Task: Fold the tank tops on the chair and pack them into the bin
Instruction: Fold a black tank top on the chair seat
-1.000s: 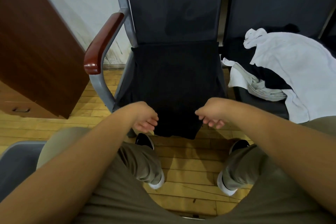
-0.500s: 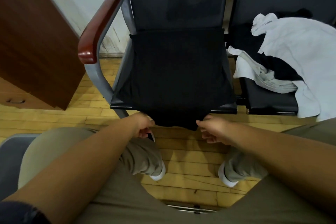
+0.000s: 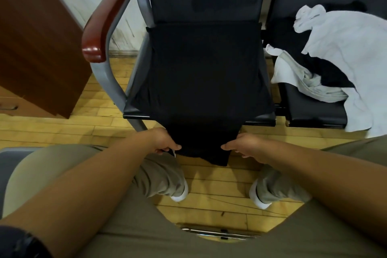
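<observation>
A black tank top (image 3: 206, 77) lies spread flat over the seat of the black chair (image 3: 134, 112), and its near end hangs down past the front edge. My left hand (image 3: 162, 140) pinches the left side of that hanging end. My right hand (image 3: 244, 146) pinches its right side. Both hands are just below and in front of the seat edge. A heap of white and black tank tops (image 3: 335, 52) lies on the neighbouring seat to the right. No bin is in view.
The chair has a red-brown armrest (image 3: 104, 21) on a grey frame at the left. A brown wooden cabinet (image 3: 35, 37) stands further left. My knees and feet are on the yellow wooden floor (image 3: 217, 186) below the hands.
Both hands have moved down and toward me with the black top's near end, which now hangs lower off the seat edge. The view has tilted down.
</observation>
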The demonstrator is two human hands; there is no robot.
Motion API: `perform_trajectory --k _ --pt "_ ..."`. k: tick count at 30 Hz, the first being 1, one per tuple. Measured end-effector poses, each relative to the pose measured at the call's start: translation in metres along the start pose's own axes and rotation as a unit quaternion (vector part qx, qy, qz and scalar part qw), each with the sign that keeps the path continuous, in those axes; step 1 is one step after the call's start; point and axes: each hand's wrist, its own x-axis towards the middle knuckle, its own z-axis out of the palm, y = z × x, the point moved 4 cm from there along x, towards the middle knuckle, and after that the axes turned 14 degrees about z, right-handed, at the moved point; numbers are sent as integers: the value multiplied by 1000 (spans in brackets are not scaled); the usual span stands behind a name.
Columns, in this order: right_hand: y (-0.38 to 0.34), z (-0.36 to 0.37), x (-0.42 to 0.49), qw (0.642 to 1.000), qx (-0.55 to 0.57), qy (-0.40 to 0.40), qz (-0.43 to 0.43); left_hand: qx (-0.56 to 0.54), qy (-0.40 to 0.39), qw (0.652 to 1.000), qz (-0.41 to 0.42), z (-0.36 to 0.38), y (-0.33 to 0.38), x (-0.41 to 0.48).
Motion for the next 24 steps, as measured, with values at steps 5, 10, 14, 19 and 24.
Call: perform_trajectory --k 5,10,14,19,24 --pt "2 4 -4 999 26 -28 2 65 -25 997 -21 0 7 -12" --pt "3 2 -26 991 100 -78 34 36 -9 999 -22 -1 19 -25" --pt "-10 -8 -57 988 108 -95 54 3 8 1000 -16 -10 38 -46" --pt "-37 -34 -97 991 125 -36 14 -66 60 996 5 -39 67 -80" --pt "-77 -71 -127 978 197 11 -71 -122 151 979 63 -86 106 -111"
